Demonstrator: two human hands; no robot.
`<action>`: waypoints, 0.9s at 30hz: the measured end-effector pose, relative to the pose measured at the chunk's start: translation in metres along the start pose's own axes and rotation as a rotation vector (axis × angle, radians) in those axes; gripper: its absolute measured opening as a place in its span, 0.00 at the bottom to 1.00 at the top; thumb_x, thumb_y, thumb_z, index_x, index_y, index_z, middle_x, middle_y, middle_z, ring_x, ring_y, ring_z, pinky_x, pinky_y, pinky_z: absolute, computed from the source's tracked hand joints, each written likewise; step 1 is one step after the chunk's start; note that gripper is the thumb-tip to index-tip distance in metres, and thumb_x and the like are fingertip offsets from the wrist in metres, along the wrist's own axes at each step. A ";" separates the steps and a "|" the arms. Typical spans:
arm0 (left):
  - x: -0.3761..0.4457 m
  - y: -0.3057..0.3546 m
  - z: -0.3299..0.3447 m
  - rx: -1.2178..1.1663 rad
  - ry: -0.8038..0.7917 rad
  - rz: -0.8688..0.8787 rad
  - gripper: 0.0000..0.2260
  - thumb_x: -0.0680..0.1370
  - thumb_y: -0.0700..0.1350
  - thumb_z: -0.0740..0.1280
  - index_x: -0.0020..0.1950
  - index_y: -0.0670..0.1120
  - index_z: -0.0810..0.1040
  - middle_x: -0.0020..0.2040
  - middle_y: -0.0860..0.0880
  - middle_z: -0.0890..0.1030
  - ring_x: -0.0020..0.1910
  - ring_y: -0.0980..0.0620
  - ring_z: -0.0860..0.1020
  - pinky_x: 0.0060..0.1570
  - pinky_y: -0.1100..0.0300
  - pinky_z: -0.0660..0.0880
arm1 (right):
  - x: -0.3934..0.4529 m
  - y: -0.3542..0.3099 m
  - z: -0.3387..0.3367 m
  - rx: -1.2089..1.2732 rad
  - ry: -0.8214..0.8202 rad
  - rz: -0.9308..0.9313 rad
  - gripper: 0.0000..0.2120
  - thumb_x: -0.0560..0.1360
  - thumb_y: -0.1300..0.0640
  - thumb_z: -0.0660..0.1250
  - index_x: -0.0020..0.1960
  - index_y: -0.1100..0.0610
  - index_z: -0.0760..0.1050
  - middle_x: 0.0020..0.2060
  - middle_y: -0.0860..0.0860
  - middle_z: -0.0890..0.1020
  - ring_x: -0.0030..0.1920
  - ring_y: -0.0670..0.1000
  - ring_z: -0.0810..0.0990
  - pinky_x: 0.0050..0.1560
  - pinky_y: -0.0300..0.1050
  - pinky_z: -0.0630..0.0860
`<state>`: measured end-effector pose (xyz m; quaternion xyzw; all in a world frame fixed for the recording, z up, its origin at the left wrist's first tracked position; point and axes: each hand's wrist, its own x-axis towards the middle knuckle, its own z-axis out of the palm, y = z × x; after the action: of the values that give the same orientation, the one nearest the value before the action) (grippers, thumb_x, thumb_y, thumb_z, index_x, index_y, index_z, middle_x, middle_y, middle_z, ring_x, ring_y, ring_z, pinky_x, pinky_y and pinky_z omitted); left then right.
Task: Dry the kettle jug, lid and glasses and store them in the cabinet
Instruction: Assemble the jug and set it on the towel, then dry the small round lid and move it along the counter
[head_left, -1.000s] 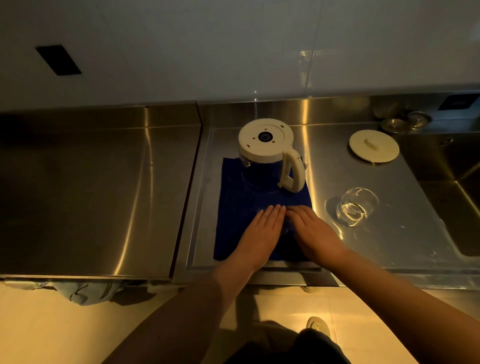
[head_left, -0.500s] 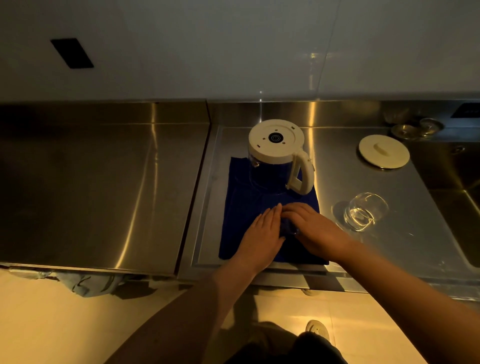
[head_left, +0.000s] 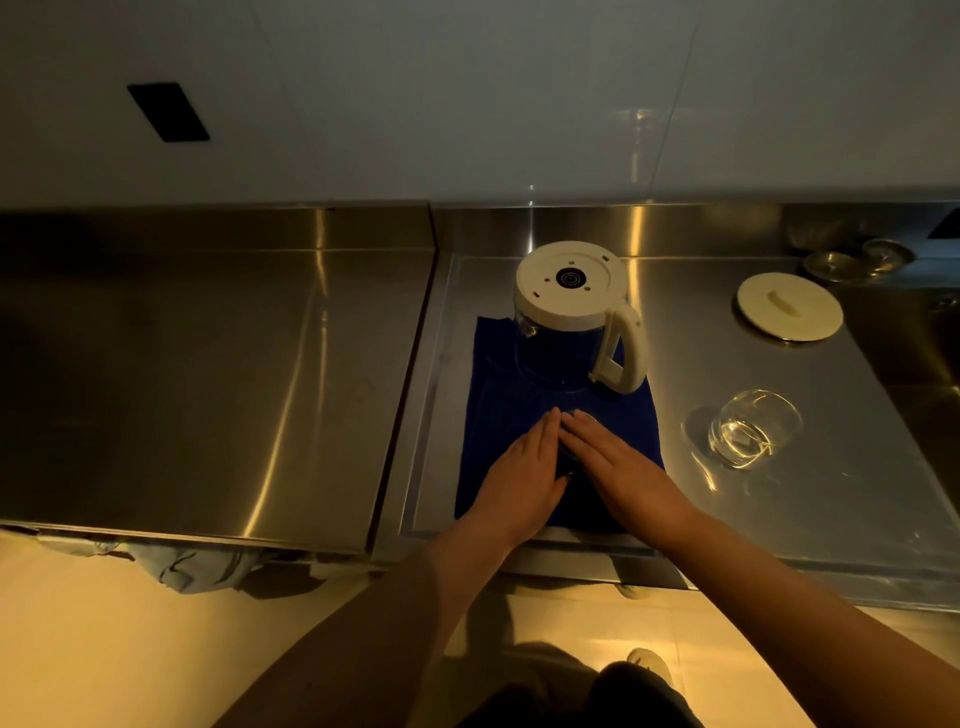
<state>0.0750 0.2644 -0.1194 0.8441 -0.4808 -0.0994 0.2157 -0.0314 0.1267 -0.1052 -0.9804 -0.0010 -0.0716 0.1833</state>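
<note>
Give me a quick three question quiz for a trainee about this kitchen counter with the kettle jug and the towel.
1. True or false: the kettle jug stands upside down on the blue towel.
2. Where is the lid? A on the jug; B flat on the counter; C in a hand.
3. Which way does the glass right of the towel lie?

Key: 1 true. 2 B. 3 On its side.

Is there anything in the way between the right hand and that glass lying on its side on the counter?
Nothing visible. The right hand lies flat on the blue towel, and only bare steel counter separates it from the glass.
</note>
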 end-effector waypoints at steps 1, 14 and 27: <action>0.000 0.000 0.000 -0.007 0.004 0.006 0.35 0.79 0.50 0.62 0.77 0.47 0.42 0.78 0.46 0.52 0.75 0.50 0.57 0.70 0.58 0.57 | -0.001 0.001 0.000 -0.003 -0.001 0.002 0.33 0.76 0.64 0.64 0.75 0.53 0.51 0.75 0.51 0.50 0.75 0.49 0.48 0.72 0.43 0.52; 0.024 0.009 0.004 0.234 -0.009 0.056 0.31 0.81 0.53 0.57 0.77 0.45 0.45 0.78 0.46 0.46 0.76 0.50 0.42 0.73 0.56 0.40 | -0.010 0.021 -0.016 -0.016 0.018 -0.072 0.30 0.73 0.65 0.66 0.73 0.57 0.60 0.73 0.53 0.58 0.74 0.51 0.55 0.70 0.51 0.64; 0.107 0.139 0.052 0.314 -0.092 0.241 0.31 0.81 0.59 0.53 0.77 0.43 0.52 0.78 0.45 0.52 0.77 0.50 0.45 0.75 0.51 0.44 | -0.068 0.140 -0.107 -0.037 0.133 0.027 0.28 0.71 0.66 0.69 0.69 0.61 0.67 0.69 0.58 0.69 0.70 0.55 0.64 0.67 0.50 0.65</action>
<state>0.0042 0.0974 -0.0976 0.7982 -0.5974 -0.0348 0.0694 -0.1100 -0.0405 -0.0658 -0.9767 0.0255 -0.1340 0.1657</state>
